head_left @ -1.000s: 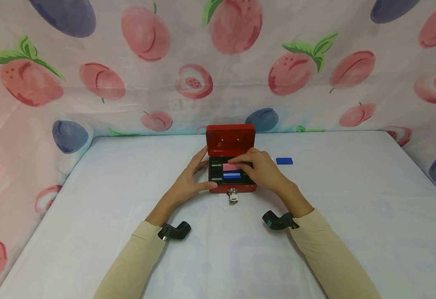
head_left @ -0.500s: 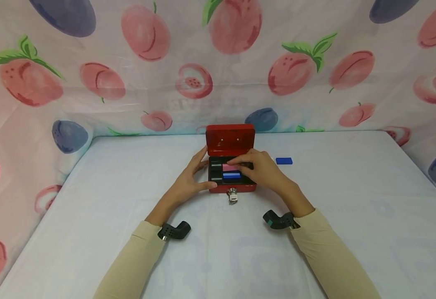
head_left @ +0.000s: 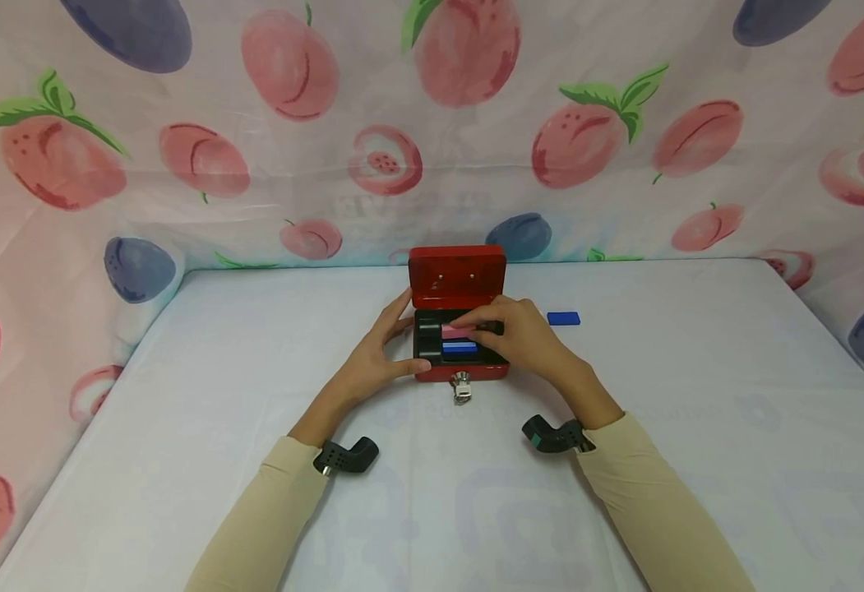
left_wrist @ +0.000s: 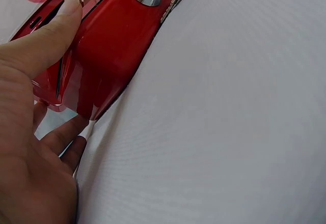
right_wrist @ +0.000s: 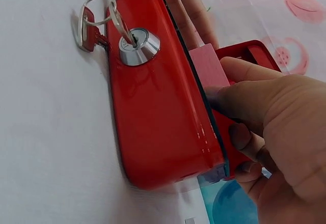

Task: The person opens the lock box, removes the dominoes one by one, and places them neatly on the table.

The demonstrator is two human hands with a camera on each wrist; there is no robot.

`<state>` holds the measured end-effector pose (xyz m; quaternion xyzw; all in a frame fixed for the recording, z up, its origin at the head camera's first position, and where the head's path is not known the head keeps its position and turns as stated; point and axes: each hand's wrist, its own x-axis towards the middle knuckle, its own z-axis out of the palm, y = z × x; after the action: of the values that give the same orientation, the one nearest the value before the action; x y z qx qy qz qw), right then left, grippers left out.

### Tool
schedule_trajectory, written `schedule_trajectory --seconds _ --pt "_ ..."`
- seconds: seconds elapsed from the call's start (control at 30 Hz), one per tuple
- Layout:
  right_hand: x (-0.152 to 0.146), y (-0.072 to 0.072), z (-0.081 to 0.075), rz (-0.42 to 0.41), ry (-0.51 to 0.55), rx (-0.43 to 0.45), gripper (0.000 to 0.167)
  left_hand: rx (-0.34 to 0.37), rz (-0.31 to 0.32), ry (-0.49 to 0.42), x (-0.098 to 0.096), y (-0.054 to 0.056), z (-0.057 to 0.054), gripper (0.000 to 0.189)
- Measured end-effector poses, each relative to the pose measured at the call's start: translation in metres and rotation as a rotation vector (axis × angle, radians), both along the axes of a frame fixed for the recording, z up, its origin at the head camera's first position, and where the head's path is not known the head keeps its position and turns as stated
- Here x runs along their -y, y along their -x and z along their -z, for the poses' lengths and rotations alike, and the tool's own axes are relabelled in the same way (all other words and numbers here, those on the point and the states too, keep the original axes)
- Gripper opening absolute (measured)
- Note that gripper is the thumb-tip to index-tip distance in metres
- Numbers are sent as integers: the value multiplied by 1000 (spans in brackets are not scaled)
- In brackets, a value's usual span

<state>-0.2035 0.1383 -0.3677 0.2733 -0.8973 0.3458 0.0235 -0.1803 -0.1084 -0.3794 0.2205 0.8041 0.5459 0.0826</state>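
Note:
A small red cash box [head_left: 482, 373] stands on the table with its lid [head_left: 457, 278] raised at the back. My left hand [head_left: 367, 368] holds the box by its left end, thumb on the front corner and fingers spread along the side. Between right thumb and fingertips, my right hand [head_left: 528, 337] pinches a pink rectangular block [right_wrist: 209, 65] at the box's opening. Just in front of it, a blue block [head_left: 459, 348] lies in the black tray [head_left: 429, 333]. In the right wrist view the fingers hide part of the pink block.
Another blue block [head_left: 563, 318] lies on the white tabletop [head_left: 668, 362], right of the box. A key with a ring [right_wrist: 87, 29] hangs at the round silver lock [right_wrist: 140, 48] on the box's front. Behind the table hangs a fruit-patterned cloth [head_left: 476, 156].
The pink block shows a narrower face now than a second ago, tilting slightly in my right fingers. My left hand and the box have stayed in place.

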Motion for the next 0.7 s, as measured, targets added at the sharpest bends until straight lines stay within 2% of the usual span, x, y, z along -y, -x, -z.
schedule_trajectory --seconds 0.7 --pt "-2 0 -3 6 28 22 24 -14 -5 11 -1 -1 -2 96"
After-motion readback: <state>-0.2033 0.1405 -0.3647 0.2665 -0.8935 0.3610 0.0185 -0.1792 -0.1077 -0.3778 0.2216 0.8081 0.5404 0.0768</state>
